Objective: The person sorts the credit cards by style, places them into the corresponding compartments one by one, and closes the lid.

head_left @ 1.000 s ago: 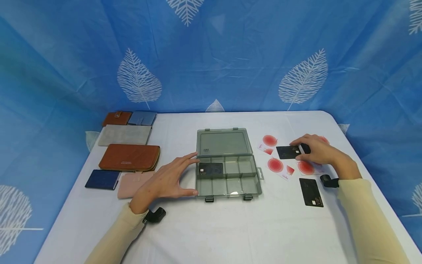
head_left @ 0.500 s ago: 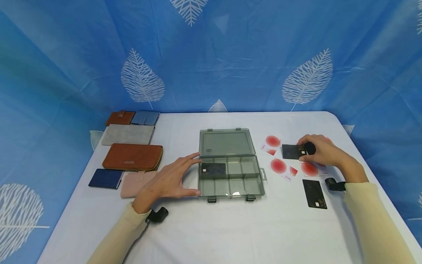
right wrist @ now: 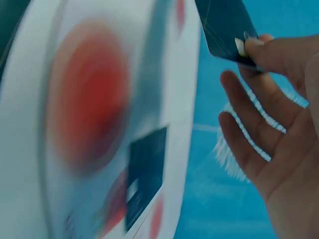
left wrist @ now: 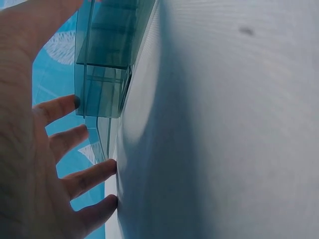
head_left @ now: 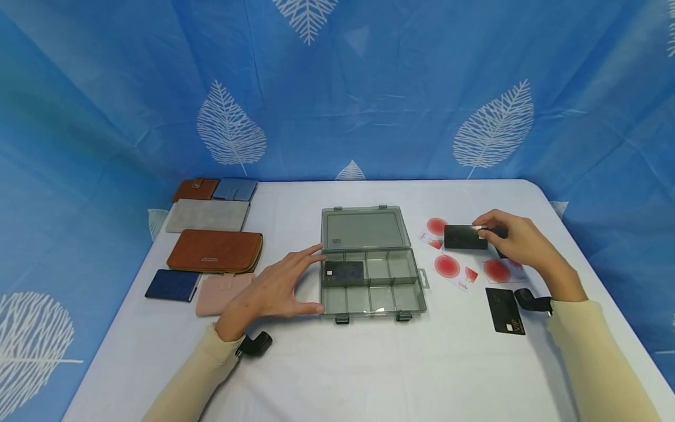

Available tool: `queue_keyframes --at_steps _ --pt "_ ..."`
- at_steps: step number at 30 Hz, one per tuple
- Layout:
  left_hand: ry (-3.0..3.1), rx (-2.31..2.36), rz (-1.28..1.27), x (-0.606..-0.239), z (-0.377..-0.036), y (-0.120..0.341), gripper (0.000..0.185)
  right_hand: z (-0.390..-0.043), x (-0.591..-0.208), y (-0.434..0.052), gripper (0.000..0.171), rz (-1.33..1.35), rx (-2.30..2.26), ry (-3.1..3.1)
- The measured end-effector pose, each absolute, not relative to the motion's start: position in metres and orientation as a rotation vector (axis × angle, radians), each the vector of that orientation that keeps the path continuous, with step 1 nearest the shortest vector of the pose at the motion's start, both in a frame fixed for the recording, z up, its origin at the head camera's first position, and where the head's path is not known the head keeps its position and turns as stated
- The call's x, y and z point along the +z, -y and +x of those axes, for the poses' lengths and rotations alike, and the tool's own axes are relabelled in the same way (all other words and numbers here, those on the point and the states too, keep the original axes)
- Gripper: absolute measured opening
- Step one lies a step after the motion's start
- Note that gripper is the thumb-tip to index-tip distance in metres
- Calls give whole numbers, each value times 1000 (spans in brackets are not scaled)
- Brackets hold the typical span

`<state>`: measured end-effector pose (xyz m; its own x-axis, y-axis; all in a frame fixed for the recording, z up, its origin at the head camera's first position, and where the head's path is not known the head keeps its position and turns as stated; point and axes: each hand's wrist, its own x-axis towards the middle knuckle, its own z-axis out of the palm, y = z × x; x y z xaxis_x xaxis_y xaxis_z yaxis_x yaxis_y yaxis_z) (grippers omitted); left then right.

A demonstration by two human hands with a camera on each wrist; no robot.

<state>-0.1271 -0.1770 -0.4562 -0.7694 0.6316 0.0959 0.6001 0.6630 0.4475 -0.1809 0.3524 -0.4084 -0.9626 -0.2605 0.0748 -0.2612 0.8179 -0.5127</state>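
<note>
A smoky clear compartment box (head_left: 370,287) lies open in the middle of the white table, lid (head_left: 365,227) laid back. One black VIP card (head_left: 344,272) sits in its rear left compartment. My left hand (head_left: 274,287) rests open against the box's left side (left wrist: 102,94), fingers (left wrist: 75,139) spread. My right hand (head_left: 514,237) pinches a black card (head_left: 464,237) by its right end and holds it lifted above the table; the same card (right wrist: 227,27) shows in the right wrist view.
White cards with red circles (head_left: 447,265) lie right of the box, and another black card (head_left: 505,310) lies near the right wrist. Several wallets sit at the left: brown (head_left: 215,251), grey (head_left: 207,215), navy (head_left: 173,285), pink (head_left: 221,291). A blue leaf-print curtain surrounds the table.
My right hand has lifted the black card off the red-circle cards and raised it slightly. The left hand has stayed at the box.
</note>
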Motion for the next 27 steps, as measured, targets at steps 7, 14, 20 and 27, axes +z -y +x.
queue_keyframes --at_steps 7,14,20,27 --pt "-2757 768 1084 -457 -129 177 104 -175 -390 -313 28 382 866 2906" --pt "-2748 783 1089 -458 -130 176 103 -174 -388 -274 26 501 903 2818" --pt "-2747 797 1087 -459 -129 176 103 -173 -391 -245 23 602 967 2792" --pt "-2756 793 1065 -460 -130 177 105 -167 -388 -215 21 645 1033 2804"
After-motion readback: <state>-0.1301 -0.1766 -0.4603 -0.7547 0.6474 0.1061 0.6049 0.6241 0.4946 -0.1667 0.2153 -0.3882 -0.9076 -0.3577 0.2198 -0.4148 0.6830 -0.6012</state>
